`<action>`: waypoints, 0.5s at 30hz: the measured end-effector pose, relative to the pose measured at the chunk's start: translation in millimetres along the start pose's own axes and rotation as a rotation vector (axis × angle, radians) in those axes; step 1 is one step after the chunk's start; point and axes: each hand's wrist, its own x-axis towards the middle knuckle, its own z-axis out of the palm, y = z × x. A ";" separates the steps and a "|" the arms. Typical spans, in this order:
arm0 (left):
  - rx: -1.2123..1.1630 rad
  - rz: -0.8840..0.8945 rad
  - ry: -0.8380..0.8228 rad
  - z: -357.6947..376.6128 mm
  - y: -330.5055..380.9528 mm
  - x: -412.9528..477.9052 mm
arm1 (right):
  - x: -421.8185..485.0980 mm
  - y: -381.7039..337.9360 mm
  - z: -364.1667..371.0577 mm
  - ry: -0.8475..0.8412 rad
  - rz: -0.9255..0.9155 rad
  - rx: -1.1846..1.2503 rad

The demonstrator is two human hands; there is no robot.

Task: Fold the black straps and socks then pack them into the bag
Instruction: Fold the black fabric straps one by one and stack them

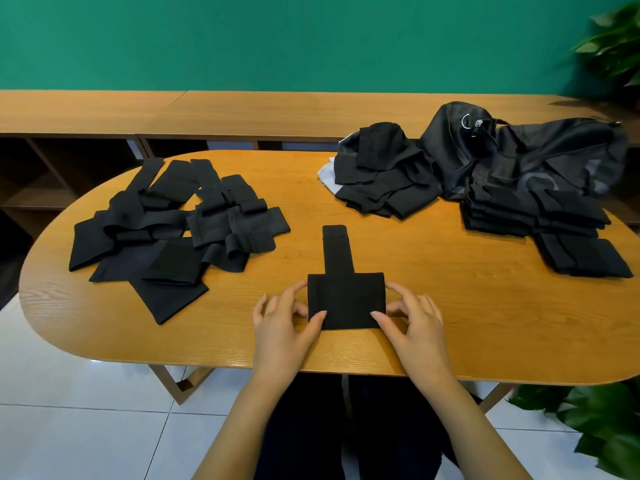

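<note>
**Two hands pinch a half-folded black strap on a wooden table**

The left hand (285, 322) and the right hand (410, 318) sit at either side of a black strap (346, 301), near the front edge of the table. Each hand pinches one side edge of the folded square, with the thumb on top near a lower corner and the fingers curled round the side. A narrower tail of the same strap lies flat, pointing away from the person, and is not yet folded in.

The cloth looks soft, light and limp, perhaps elastic. It should bend with no effort but may spring open when let go. Holding the edges and corners, then pressing along the crease, seems the surest grip.

Further out on the left lies a loose heap of unfolded straps (173, 220). On the right, a neat stack of folded pieces (554, 220) rests in front of the dark bag (519, 150). A pile of dark cloth (381, 178), probably the socks, lies just beside the bag. Everything sits on the oval table (467, 323).
</note>
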 end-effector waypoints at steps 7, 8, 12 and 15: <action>0.137 0.008 -0.015 0.7 2.6 0.5 | 0.6 -2.1 0.0 -0.028 -0.008 -0.068; 0.162 0.037 -0.022 1.2 1.6 0.5 | 0.2 -2.8 -0.5 -0.039 -0.036 -0.101; 0.141 0.131 -0.120 0.3 -3.3 2.0 | -0.7 -3.9 -1.0 -0.159 -0.170 -0.156; 0.142 0.123 -0.254 -2.6 -3.6 3.3 | -0.4 -2.6 -1.4 -0.244 -0.209 -0.213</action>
